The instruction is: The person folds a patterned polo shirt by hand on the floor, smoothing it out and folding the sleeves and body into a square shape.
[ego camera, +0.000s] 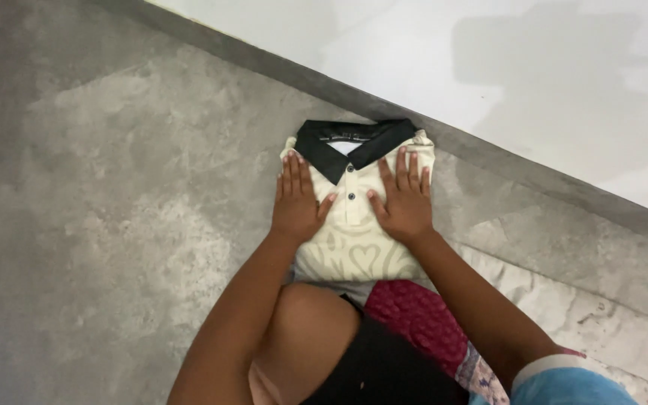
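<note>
My left hand [297, 202] and right hand [405, 201] flat, fingers spread, on folded shirt [354, 247] | my knee [313, 315] hides its lower edge

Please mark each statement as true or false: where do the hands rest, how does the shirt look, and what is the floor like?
1. Both hands lie flat on the folded shirt. True: left hand, right hand.
2. The collar is white. False: it is black.
3. The shirt lies on a grey floor. True.
4. The shirt hangs on a hanger. False: it lies folded on the floor.
5. The right hand holds a button. False: its palm is pressed flat on the cloth.
</note>
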